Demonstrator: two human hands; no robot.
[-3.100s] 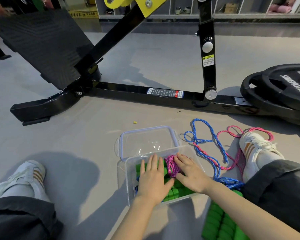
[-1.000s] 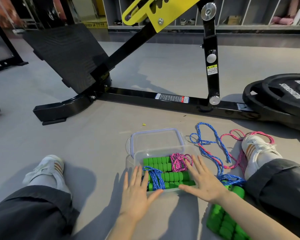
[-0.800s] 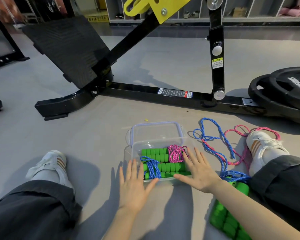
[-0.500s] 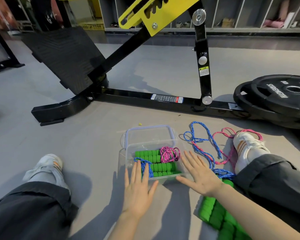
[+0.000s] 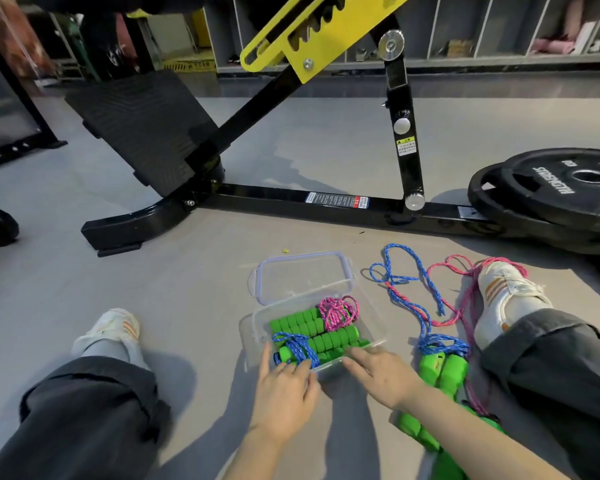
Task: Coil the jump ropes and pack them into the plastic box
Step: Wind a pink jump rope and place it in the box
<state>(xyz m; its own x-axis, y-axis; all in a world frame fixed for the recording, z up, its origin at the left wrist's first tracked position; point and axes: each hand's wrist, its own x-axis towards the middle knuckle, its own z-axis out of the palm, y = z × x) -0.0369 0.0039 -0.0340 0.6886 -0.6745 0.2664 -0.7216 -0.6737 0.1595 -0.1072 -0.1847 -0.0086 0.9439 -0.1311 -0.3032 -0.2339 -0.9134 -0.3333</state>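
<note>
Over on the left, a white sneaker (image 5: 108, 332) and a dark trouser leg lie flat on the grey floor (image 5: 187, 289). In the middle, the left hand (image 5: 284, 389) is at the near-left corner of the clear plastic box (image 5: 253, 327), fingers bent over the rim and thumb against the outer wall, gripping it. Inside the box a coiled blue jump rope (image 5: 293, 342) lies at the near left, a coiled pink jump rope (image 5: 336, 311) at the far right, both wrapped on green foam handles (image 5: 329, 337). The transparent lid (image 5: 303, 277) lies just behind the box. The right hand (image 5: 381, 375) is flat, fingers straight and touching the near rim, holding nothing. Right of it, loose blue and pink ropes (image 5: 413, 306) sprawl tangled on the floor, their green handles (image 5: 444, 370) just beside the right wrist. Further right is the other white sneaker (image 5: 503, 299), and beyond it a stack of black weight plates (image 5: 568, 188).
</note>
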